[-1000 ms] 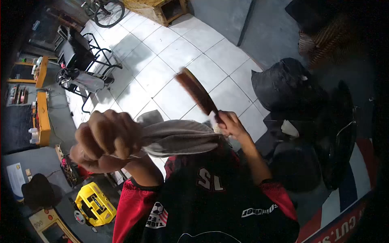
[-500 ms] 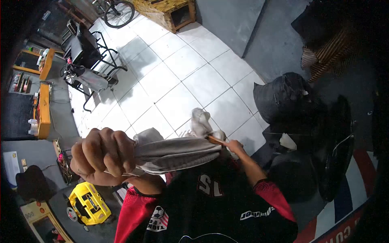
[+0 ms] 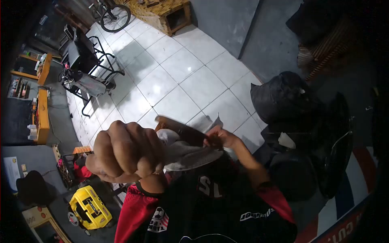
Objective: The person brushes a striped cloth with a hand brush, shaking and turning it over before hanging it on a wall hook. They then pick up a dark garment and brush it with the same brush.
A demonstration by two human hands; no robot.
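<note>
Close to the camera, my left hand is a tight fist gripping one end of a grey cloth. The cloth runs from that fist towards the right, in front of my chest. My right hand is closed on a flat brown wooden tool, whose long body points left, over the cloth and towards the fist. Blur and angle hide the tool's exact kind. A paler bunch of the cloth shows behind the right hand. Whether my right fingers also pinch the cloth is hard to see.
White floor tiles lie beyond my hands. A black chair and orange shelves stand left, with a yellow toy car below. At right is a stuffed black bag. A bicycle and yellow-patterned wooden box are far back.
My left fist has moved right and nearer the right hand, so the cloth span is shorter. The right hand has shifted slightly left and up; the tool now extends left across the cloth.
</note>
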